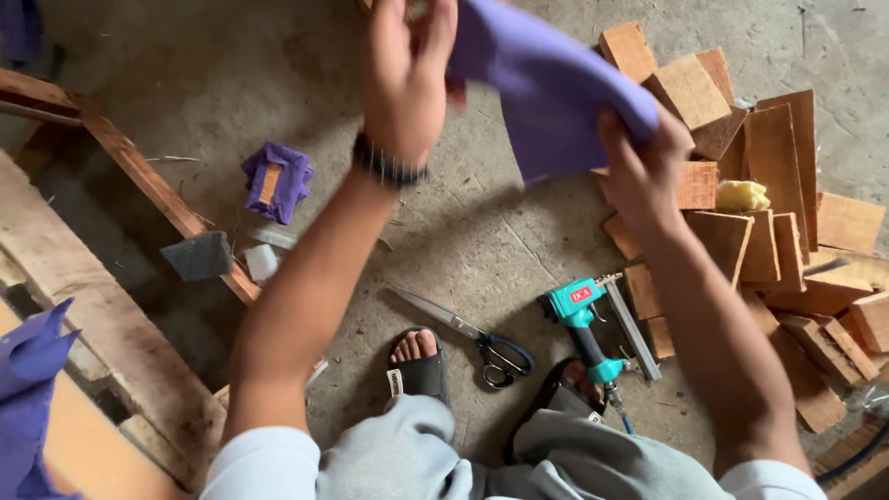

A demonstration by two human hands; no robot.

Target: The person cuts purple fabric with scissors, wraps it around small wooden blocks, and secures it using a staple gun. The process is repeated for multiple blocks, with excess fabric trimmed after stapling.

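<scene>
Both my hands are raised over the concrete floor and hold one sheet of purple fabric (546, 83). My left hand (405, 69) grips its upper left edge near the top of the view; a dark bracelet sits on that wrist. My right hand (641, 167) pinches the fabric's lower right corner, just in front of the pile of wooden blocks (778, 204). Below the hands on the floor lie scissors (472, 335) with black handles and a teal pneumatic nail gun (597, 324).
A small block wrapped in purple fabric (276, 181) lies at left beside a slanted wooden frame (139, 176). A grey scrap (199, 255) rests on that frame. More purple fabric (28, 389) is at the lower left. A yellow foam piece (743, 195) sits on the blocks. My sandalled feet (421, 356) are below.
</scene>
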